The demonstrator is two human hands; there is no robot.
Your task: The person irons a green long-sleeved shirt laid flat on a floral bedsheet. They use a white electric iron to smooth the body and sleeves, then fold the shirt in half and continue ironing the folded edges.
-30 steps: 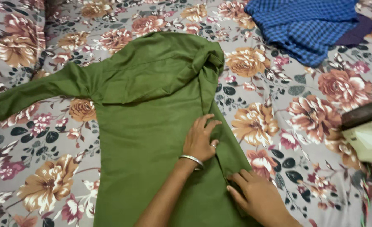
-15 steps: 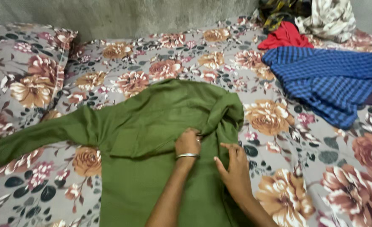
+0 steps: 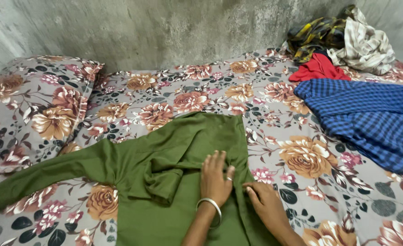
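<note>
Room: rough grey plaster wall [image 3: 165,32] behind a bed [image 3: 329,191] spread with a grey sheet printed in large tan and pink flowers; a matching pillow [image 3: 33,109] sits at the far left.
Green garment: an olive-green cloth garment [image 3: 165,182] lies spread on the bed in the lower middle of the view, one long sleeve [image 3: 42,175] running out to the left, its upper part folded over itself in a loose bunch.
Left hand: the left hand [image 3: 215,177], a silver bangle [image 3: 210,207] at the wrist, lies palm down on the garment, fingers [image 3: 217,159] slightly spread and flat on the cloth, clamped on nothing.
Right hand: the right hand [image 3: 267,205] rests just beside it at the garment's right edge, fingers [image 3: 251,191] close together and bent down onto the hem; whether they pinch the cloth I cannot tell.
Handling: judged soft, light and limp; it creases and bunches easily and would slide over the sheet under a flat palm. Best taken by an edge, seam or sleeve end with a pinch, while the other palm pins the body of it.
Other cloth: a blue checked cloth [image 3: 365,118] lies well apart to the right; beyond it a red piece [image 3: 317,68], a cream striped piece [image 3: 365,45] and a dark patterned piece [image 3: 313,34] are heaped against the wall.
</note>
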